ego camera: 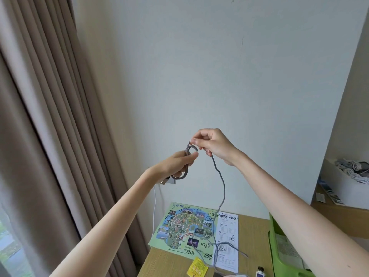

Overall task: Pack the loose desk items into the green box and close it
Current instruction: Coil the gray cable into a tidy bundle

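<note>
Grasping the grey cable [221, 188], fingers [192, 156] of left hand [175, 162] and right hand [215, 144] curl; white box [343, 186] holds cords [357, 172].

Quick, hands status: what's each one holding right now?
Left hand: closed around coiled loops of the gray cable.
Right hand: pinching the same cable just above the coil.

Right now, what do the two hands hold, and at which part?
Both hold the grey cable. The left hand grips its coiled loops near the plug end; the right hand pinches the strand above, and the rest hangs to the desk.
</note>
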